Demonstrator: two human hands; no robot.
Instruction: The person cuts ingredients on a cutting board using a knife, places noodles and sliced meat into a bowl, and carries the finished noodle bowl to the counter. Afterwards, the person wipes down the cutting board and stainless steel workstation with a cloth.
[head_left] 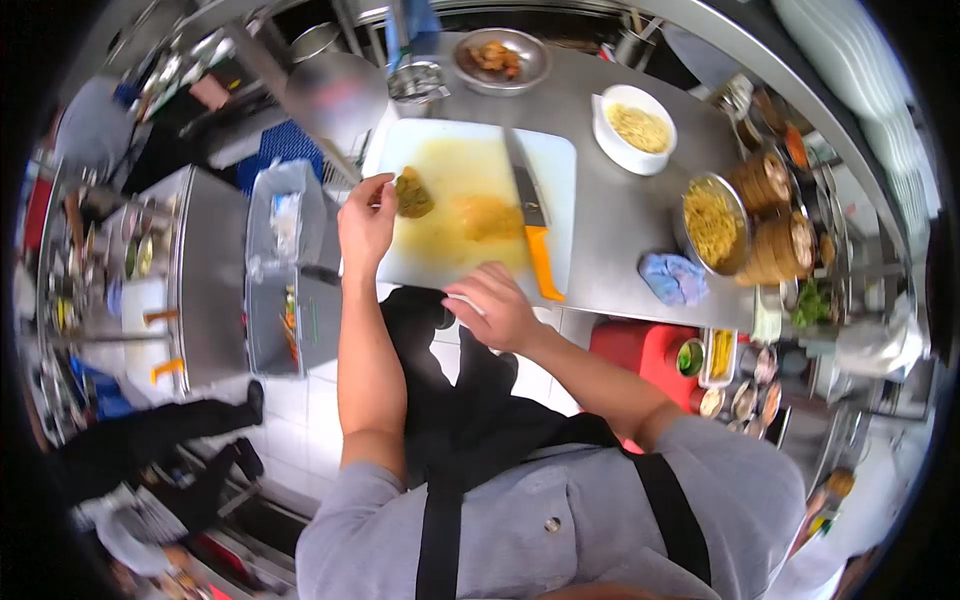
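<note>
A white cutting board (556, 182), stained yellow, lies on the steel counter. On its left part sits a small greenish-brown lump of food (412, 194), possibly pickled vegetable. My left hand (366, 222) is right beside that lump, index finger and thumb curved with a gap between them; whether the fingertips touch it I cannot tell. My right hand (494, 308) hovers at the board's near edge, fingers loosely bent, thumb apart, nothing visible in it. A knife (528, 195) with a yellow handle rests on the board's right side, blade pointing away. Orange-yellow wet residue (487, 218) spreads over the middle.
Behind the board stands a metal bowl of browned food (500, 62). To the right are a white bowl of noodles (636, 128), a metal bowl of yellow shreds (714, 224), a blue cloth (674, 278) and bamboo steamers (778, 250). Grey bins (276, 330) stand left; another person's legs (160, 440) show lower left.
</note>
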